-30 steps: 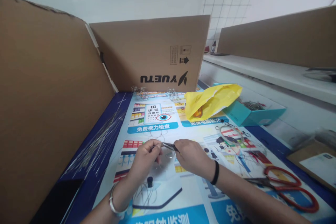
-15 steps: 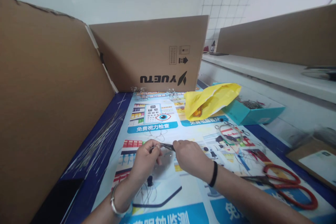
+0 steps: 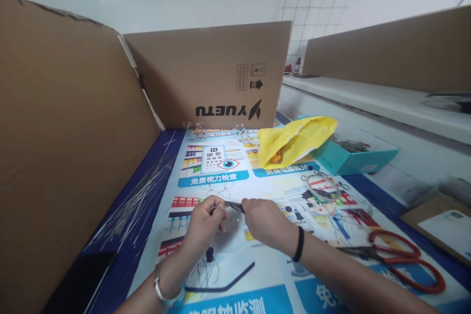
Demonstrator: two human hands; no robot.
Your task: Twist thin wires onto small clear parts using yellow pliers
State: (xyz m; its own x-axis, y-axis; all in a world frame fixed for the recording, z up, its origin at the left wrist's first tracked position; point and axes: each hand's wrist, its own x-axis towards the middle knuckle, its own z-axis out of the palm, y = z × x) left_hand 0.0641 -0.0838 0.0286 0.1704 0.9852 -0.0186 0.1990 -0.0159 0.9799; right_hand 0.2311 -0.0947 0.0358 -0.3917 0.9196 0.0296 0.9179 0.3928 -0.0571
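My left hand (image 3: 206,217), a silver bangle at its wrist, pinches something small and thin, perhaps wire; the fingers hide most of it. My right hand (image 3: 265,220), with a black band at the wrist, is wrapped round dark pliers (image 3: 234,204). Their jaws point left and meet the fingertips of my left hand. Both hands are above the printed sheet (image 3: 230,274). Below my left hand lie thin wire loops with a small black piece (image 3: 209,254).
Red-handled scissors (image 3: 412,260) lie at the right. Behind them are a wire coil (image 3: 324,187), a yellow bag (image 3: 294,143) and a turquoise box (image 3: 360,159) of dark wire pieces. Loose wires (image 3: 136,201) lie at the left, beside a cardboard wall (image 3: 73,122). Another cardboard panel (image 3: 206,73) stands behind.
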